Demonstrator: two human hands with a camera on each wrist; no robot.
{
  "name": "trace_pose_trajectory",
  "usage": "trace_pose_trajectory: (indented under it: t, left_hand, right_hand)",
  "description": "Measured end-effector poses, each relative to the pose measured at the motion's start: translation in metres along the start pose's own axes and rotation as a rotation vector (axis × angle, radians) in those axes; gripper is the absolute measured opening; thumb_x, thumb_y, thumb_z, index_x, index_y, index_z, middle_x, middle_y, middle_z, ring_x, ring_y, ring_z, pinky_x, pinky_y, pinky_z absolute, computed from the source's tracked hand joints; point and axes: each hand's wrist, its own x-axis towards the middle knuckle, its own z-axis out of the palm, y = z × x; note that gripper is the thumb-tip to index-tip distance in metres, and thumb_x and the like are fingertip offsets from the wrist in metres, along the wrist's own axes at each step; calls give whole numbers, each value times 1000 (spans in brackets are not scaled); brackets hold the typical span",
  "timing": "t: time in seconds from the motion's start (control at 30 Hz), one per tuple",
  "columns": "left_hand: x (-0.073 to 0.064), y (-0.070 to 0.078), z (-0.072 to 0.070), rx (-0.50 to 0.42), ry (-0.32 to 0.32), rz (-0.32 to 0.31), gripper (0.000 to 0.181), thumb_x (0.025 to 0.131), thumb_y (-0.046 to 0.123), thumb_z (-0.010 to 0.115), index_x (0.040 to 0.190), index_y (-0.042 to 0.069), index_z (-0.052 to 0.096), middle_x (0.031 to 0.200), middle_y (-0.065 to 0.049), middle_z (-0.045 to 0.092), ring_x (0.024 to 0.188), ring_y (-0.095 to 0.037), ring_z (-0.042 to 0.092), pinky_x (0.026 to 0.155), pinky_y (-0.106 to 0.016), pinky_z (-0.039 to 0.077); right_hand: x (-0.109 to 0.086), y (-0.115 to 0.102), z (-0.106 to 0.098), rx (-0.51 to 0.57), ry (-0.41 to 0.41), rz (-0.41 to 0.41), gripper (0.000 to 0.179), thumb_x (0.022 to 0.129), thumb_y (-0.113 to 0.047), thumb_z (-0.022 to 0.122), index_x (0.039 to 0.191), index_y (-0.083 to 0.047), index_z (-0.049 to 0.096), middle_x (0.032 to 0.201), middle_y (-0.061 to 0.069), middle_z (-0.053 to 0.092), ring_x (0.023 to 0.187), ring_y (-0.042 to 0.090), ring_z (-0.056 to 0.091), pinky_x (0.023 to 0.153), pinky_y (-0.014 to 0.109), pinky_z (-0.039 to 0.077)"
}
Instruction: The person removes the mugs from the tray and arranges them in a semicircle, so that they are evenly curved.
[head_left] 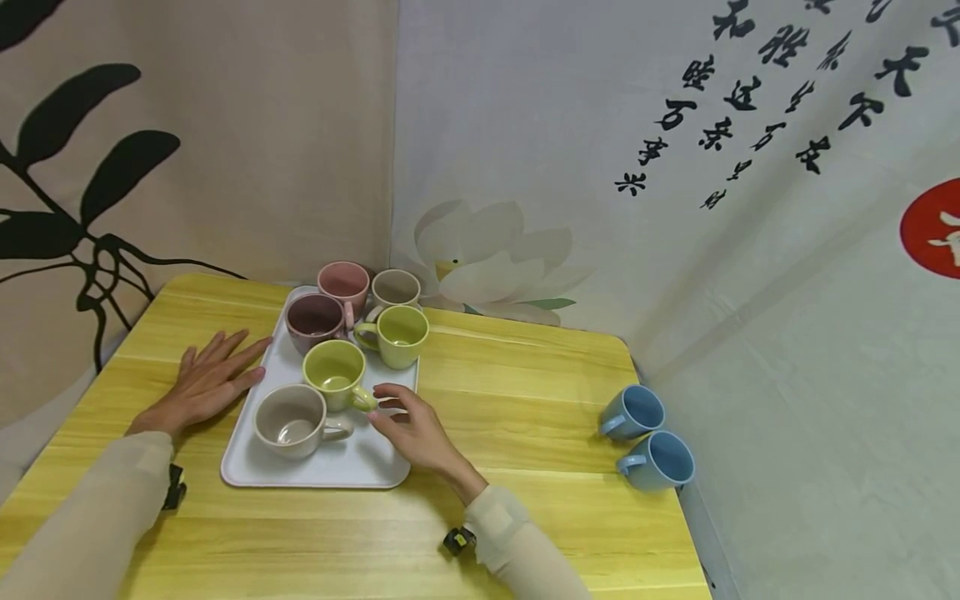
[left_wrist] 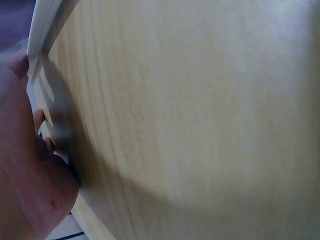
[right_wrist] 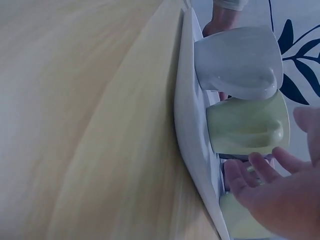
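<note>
On a white tray (head_left: 367,467) stand several mugs: a grey mug (head_left: 288,425) at the front, a yellow-green mug (head_left: 333,371) behind it, and purple (head_left: 311,321), pink (head_left: 343,279), beige (head_left: 396,287) and second yellow-green (head_left: 403,337) mugs further back. My right hand (head_left: 416,433) hovers over the tray's right side, its fingers loosely bent beside the front yellow-green mug's handle. In the right wrist view those fingers (right_wrist: 265,175) are spread, gripping nothing. My left hand (head_left: 206,387) lies with extended fingers on the table, against the tray's left edge.
Two blue mugs (head_left: 633,412) stand close together at the right edge of the wooden table (head_left: 517,400). Behind the table hangs a cloth backdrop (head_left: 510,125) with printed leaves, a lotus and writing.
</note>
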Motion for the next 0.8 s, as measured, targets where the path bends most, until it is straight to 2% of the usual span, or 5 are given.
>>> trace_pose_trajectory:
  t: [0.23,0.4,0.6,0.8]
  left_hand:
    - [0,-1,2,-19,10,-3,72,120,55,43,180,19,28,185,-36,12,170,-68,-1,129,-89,-10]
    - [1,-2,3,-16,3,-13,73,119,57,43,180,20,27,185,-36,11,170,-68,-2,128,-90,-11]
    - [3,-5,6,1,20,-2,73,120,57,43,180,20,28,185,-36,12,170,-69,0,127,-92,-8]
    - [4,-8,8,3,40,8,72,120,56,44,180,22,28,185,-36,14,170,-69,2,127,-92,-7]
  right_hand:
    - [9,0,8,-1,41,13,35,115,-23,68,144,-3,70,137,20,79,124,35,80,99,20,62]
    - [11,-2,12,37,33,27,33,115,-22,67,139,0,72,133,24,80,113,39,84,87,16,62]
    - [13,-2,12,85,35,12,32,115,-19,66,135,5,72,130,29,79,112,52,82,82,13,60]
    - [15,-2,14,102,37,22,30,116,-18,65,132,6,72,126,31,79,112,52,82,82,12,60]
